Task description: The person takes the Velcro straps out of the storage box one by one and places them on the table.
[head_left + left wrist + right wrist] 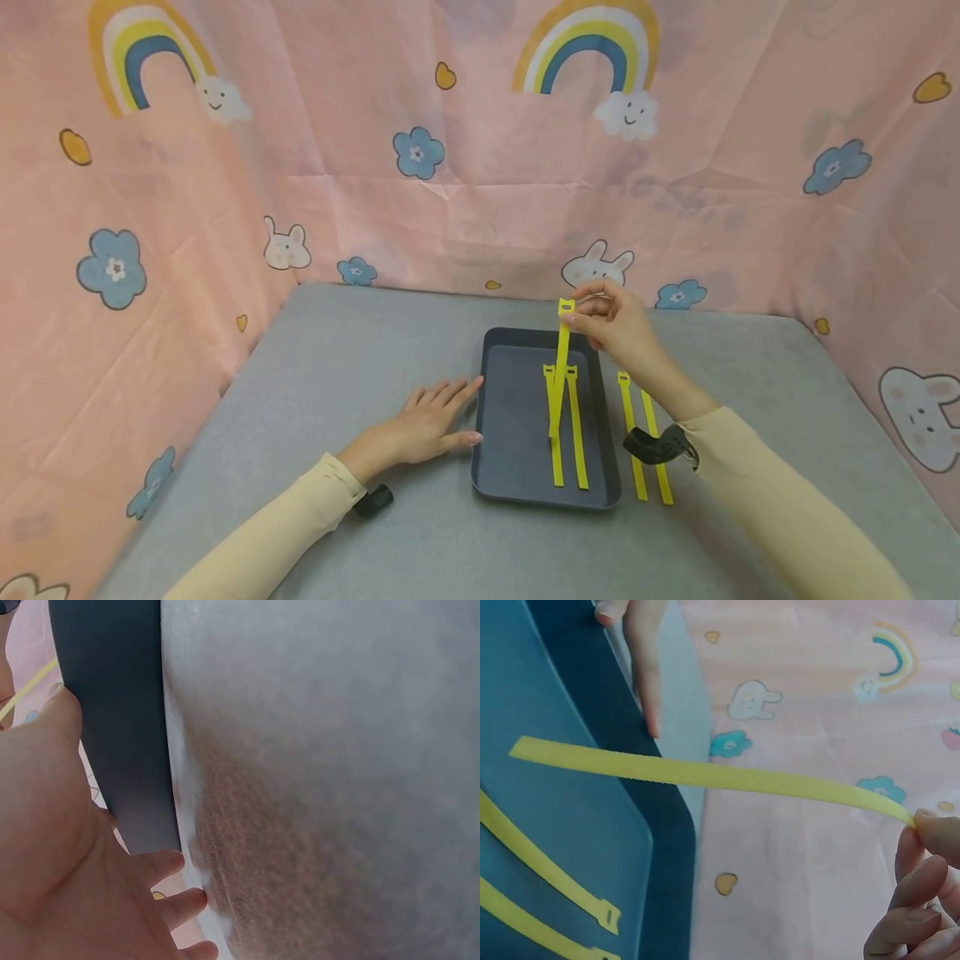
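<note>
My right hand pinches a yellow hook-and-loop cable tie near its slotted head, between thumb and forefinger. The strap hangs down over the dark grey tray; in the right wrist view the held cable tie stretches out from the fingertips with its far end free. Two more yellow cable ties lie side by side in the tray's right half. At the tray's left side my left hand has its fingers spread, forefinger and thumb tips right at the rim. The left wrist view shows that hand beside the tray wall.
Two other yellow cable ties lie on the grey table to the right of the tray, partly hidden by the right wrist and its black strap. A pink printed cloth hangs behind and at both sides.
</note>
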{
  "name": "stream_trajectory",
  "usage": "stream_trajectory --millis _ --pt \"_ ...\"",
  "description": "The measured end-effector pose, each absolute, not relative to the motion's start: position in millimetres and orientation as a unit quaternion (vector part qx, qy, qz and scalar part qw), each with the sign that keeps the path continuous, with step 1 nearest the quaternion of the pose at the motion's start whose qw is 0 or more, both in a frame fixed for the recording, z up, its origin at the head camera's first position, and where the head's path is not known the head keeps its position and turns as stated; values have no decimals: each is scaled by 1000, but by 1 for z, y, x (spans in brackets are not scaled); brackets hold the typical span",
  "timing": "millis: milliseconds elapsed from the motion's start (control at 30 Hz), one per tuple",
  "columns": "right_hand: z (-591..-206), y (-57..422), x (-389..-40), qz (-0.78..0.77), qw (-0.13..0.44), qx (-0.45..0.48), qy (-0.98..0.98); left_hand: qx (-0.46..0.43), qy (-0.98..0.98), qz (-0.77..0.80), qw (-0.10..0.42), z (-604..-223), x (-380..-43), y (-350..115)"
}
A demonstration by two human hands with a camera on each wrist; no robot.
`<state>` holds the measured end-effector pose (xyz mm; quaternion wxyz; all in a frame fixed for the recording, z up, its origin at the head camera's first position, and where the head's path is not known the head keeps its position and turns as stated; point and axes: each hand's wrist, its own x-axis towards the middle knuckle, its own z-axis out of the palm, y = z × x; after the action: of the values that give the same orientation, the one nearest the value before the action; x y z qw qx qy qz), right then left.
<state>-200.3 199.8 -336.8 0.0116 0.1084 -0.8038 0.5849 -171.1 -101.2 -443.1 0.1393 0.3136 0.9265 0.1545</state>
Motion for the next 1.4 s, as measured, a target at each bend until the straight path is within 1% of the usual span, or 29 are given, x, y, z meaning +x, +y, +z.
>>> stream_trajectory --millis 600,800,1200,1400 --pt "-316 246 -189 603 29 82 -793 315 926 158 134 -442 -170 -102" --pt "-311 263 -186 609 26 66 -790 317 926 160 132 -441 -169 -102" --pt "-312 291 -178 594 49 53 -801 318 925 161 130 -440 -169 -103" --pt "-315 305 -173 600 44 50 -797 320 924 165 129 -446 -171 -104"
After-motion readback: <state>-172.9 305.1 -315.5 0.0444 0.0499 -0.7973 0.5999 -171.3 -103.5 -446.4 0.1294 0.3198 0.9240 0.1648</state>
